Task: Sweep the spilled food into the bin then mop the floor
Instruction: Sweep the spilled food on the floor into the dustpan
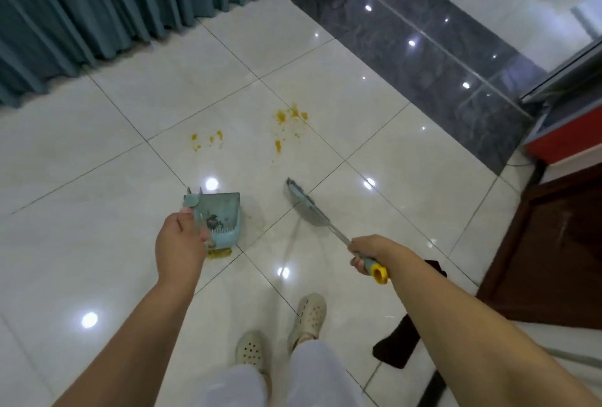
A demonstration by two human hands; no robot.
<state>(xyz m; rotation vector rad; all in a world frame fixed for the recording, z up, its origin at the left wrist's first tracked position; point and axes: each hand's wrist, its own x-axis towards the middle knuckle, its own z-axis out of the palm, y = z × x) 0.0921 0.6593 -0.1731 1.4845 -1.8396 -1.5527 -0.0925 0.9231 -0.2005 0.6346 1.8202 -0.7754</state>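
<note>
My left hand (178, 241) grips a light blue dustpan (219, 217) by its top edge, tilted above the white tiled floor (97, 152), with dirt inside it. A little yellow food (220, 254) lies on the floor under the dustpan's lower end. My right hand (368, 252) holds the metal handle of a small broom, whose head (304, 203) rests on the floor to the right of the dustpan. Two patches of yellow spilled food lie further ahead, one on the left (208, 139) and a larger one on the right (290, 120).
Teal curtains (97, 9) hang along the far left. A dark glossy floor strip (423, 48) runs at the upper right. A red-edged unit (566, 136) and a dark wooden piece (547, 244) stand on the right. A black cloth (395, 343) lies beside my feet (280, 328).
</note>
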